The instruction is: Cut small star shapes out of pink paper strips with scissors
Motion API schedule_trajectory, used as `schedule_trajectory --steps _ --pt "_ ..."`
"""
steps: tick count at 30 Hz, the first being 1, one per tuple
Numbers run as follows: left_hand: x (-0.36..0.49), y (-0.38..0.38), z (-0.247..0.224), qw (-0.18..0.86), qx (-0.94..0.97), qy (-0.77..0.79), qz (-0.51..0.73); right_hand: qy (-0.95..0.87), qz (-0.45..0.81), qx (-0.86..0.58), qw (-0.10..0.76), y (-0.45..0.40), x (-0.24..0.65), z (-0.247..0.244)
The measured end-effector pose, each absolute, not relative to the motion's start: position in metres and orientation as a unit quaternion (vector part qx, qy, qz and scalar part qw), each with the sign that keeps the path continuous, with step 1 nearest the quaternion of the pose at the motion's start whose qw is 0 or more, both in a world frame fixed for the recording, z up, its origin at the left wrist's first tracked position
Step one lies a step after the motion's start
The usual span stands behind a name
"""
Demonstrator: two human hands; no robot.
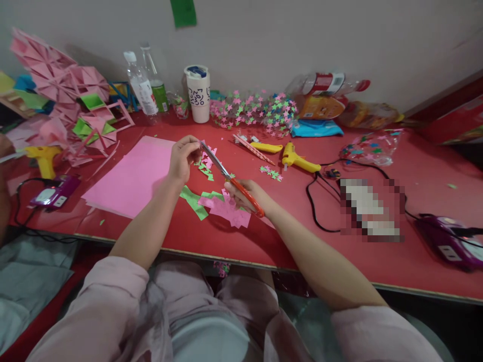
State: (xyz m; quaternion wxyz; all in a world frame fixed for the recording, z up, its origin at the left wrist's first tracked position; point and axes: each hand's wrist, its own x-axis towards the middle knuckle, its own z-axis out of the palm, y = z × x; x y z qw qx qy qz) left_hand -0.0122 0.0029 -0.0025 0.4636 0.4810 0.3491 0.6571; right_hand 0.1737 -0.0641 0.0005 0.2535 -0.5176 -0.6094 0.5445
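Note:
My right hand (247, 195) is wrapped round the orange handles of a pair of scissors (217, 162). The blades point up and left, their tips reaching my left hand (183, 157). That hand's thumb and fingertips are pinched at the tips, where a tiny bit of pink or purple shows, too small to make out clearly. Pink paper scraps (232, 213) and green paper scraps (194, 201) lie below the scissors. Small cut pieces are scattered behind the blades. Left of my left hand lies a stack of large pink sheets (128, 173).
A cup (198, 95), bottles (142, 88) and star-filled plastic (252, 110) line the wall. A yellow glue gun (300, 158), a yellow cutter (267, 147) and black cables lie rightward. Pink paper crafts (56, 80) stand left, near another person's arm (4, 186).

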Motion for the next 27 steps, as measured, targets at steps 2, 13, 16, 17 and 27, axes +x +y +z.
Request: schedule_trajectory --steps 2,13,16,17,27 --pt "-0.0131 0.003 -0.002 0.449 0.485 0.36 0.659 -0.611 0.54 -0.523 0.247 -0.0637 0.1744 0.0004" --pt "-0.0063 -0.0019 0.0011 0.42 0.49 0.383 0.661 -0.615 0.568 -0.487 0.248 -0.0678 0.1738 0.0033" --pt "-0.0046 -0.0026 0.0002 0.415 0.488 0.38 0.667 -0.616 0.571 -0.482 0.25 -0.0679 0.1746 0.0038" --pt "-0.0044 -0.0028 -0.0001 0.415 0.487 0.379 0.668 -0.616 0.571 -0.481 0.249 -0.0681 0.1748 0.0041" --pt "-0.0046 -0.0029 -0.0005 0.442 0.481 0.365 0.663 -0.6 0.573 -0.491 0.264 -0.0721 0.1714 0.003"
